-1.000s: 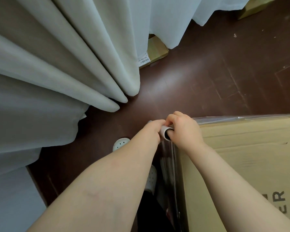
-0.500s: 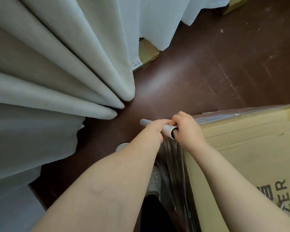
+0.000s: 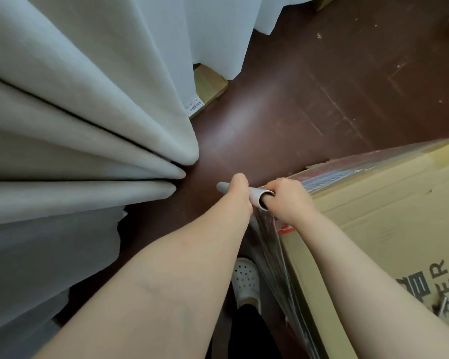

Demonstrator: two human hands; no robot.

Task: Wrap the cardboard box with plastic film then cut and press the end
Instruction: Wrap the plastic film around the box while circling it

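Now wrinkled plastic film (image 3: 271, 244) from grey roll (image 3: 255, 198) against tan cardboard box (image 3: 386, 218)

We seem to be in a room of a home, or a back room used for storing and packing; we cannot tell which. Long pale curtains (image 3: 88, 112) hang in heavy folds down to a dark brown floor (image 3: 309, 104), scuffed and scratched. A small carton (image 3: 209, 86) sits half under the curtain hem, a big cardboard box (image 3: 386, 216) stands beside us, and we see a white holed slipper (image 3: 245, 279).
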